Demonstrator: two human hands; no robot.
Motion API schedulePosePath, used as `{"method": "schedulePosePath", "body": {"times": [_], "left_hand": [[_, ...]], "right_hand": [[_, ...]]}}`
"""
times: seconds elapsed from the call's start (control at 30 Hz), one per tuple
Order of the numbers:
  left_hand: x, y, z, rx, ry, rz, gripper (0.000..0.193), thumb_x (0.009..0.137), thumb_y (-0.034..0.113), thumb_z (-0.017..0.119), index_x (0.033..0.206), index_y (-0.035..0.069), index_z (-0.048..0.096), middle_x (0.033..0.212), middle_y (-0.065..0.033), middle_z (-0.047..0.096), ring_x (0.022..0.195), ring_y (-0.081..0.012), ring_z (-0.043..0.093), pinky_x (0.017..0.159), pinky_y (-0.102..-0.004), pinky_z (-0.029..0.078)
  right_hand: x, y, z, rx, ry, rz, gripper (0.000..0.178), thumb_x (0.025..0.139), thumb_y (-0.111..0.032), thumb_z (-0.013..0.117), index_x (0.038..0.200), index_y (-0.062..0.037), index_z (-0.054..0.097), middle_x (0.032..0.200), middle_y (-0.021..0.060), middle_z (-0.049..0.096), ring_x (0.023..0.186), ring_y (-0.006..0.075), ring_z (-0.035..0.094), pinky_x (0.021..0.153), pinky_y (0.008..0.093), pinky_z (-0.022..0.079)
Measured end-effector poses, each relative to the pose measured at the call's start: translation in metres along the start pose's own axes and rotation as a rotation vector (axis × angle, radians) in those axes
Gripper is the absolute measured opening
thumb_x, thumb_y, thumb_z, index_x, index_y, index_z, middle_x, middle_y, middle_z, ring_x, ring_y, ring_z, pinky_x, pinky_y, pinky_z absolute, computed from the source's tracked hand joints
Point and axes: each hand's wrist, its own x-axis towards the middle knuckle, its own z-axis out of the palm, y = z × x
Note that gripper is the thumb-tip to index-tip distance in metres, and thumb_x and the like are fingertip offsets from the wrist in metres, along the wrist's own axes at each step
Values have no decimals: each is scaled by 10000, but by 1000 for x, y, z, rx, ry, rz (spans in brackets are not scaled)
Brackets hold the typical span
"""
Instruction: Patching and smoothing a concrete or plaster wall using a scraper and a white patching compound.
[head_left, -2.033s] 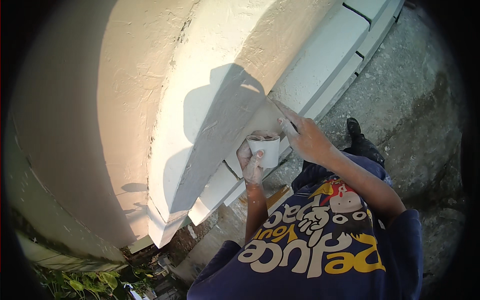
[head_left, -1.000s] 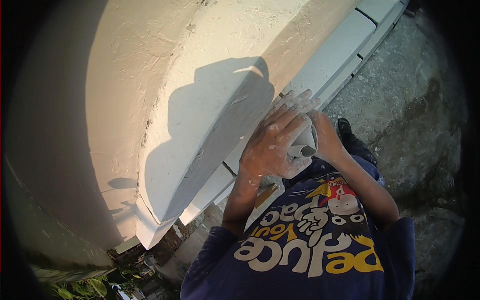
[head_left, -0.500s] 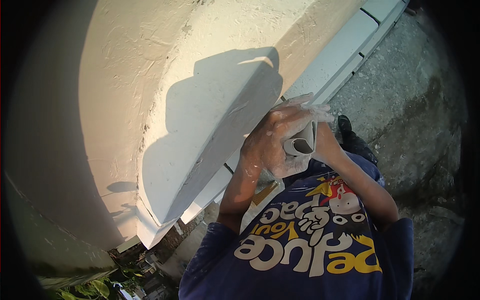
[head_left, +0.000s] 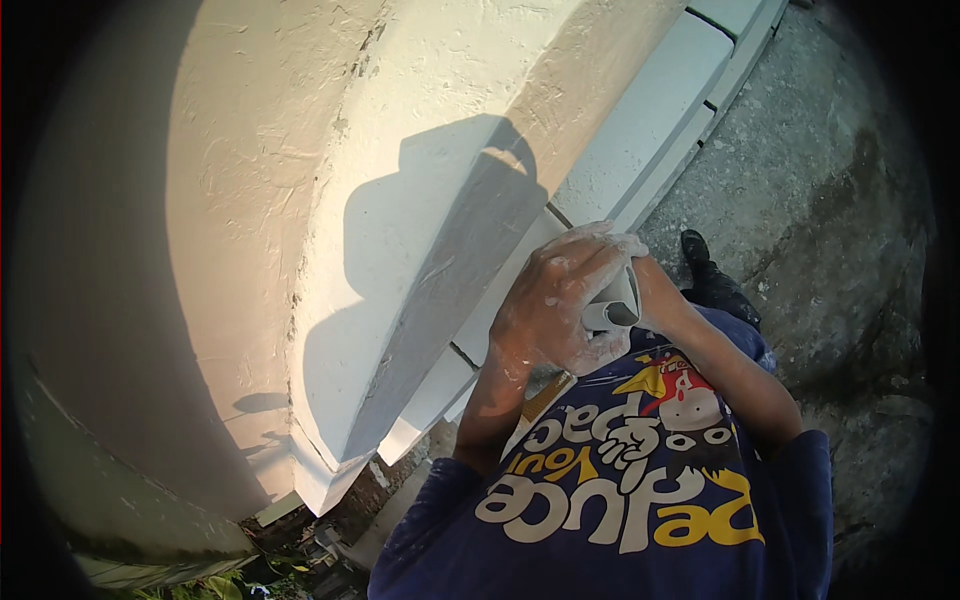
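In front of my dark blue shirt, both hands come together around a curled pale grey sheet (head_left: 611,316). It is bent into an open roll, its edge turned toward me; its kind cannot be told. My left hand (head_left: 560,295), coated in white dust, wraps the sheet from the left with its fingers bent over the top and its thumb below. My right hand (head_left: 650,287) meets it from the right, and its fingers are mostly hidden behind the sheet and the left hand.
A cream plastered wall (head_left: 250,180) and a white sloping ledge (head_left: 365,350) rise on the left, crossed by a shadow. White blocks (head_left: 640,90) with dark gaps run beside rough concrete ground (head_left: 800,180). A black shoe (head_left: 697,247) stands on the ground; plants (head_left: 225,585) grow at lower left.
My left hand's fingers, stretched out before, have bent in around the sheet. Both hands sit slightly lower in the picture, and the wall and ledge have shifted a little with the view.
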Motion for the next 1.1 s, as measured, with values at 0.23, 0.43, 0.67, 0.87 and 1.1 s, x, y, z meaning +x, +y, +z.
{"method": "schedulePosePath", "body": {"times": [0.23, 0.43, 0.67, 0.87, 1.1], "left_hand": [[17, 17, -6, 26, 182, 86, 688, 518, 148, 761, 1196, 54, 692, 1135, -150, 728, 1095, -378, 696, 1077, -502, 487], [29, 14, -1, -83, 241, 147, 589, 598, 136, 724, 1172, 12, 674, 1142, -165, 722, 1122, -377, 685, 1045, -452, 500], [24, -8, 11, -233, 39, -382, 605, 709, 134, 754, 1273, -9, 587, 1206, -258, 658, 1107, -451, 638, 980, -455, 511], [34, 6, 22, -80, 116, -271, 641, 696, 138, 779, 1298, 27, 587, 1230, -219, 660, 1132, -444, 630, 1001, -468, 505], [30, 18, 39, -2, 511, -155, 532, 672, 122, 767, 1182, 30, 645, 1135, -174, 693, 1102, -391, 647, 1014, -439, 483]], "right_hand": [[10, 0, -17, 16, -67, -20, 294, 875, -137, 696, 1130, 7, 677, 1112, 208, 710, 1057, 377, 682, 907, 418, 527], [16, -12, -19, 65, -124, -4, 365, 867, -158, 707, 1187, 6, 649, 1118, 194, 704, 1043, 361, 689, 908, 404, 524], [22, 6, -14, 156, -99, 82, 359, 876, -148, 672, 1190, 20, 627, 1083, 182, 721, 1018, 274, 699, 914, 378, 522], [21, 4, -41, 194, -223, 242, 359, 859, -178, 704, 1167, -1, 657, 1068, 166, 732, 1003, 263, 706, 903, 365, 526], [32, -6, -54, 40, -355, 141, 337, 904, -164, 634, 1198, 0, 645, 1078, 196, 728, 1009, 322, 702, 896, 389, 527]]}}
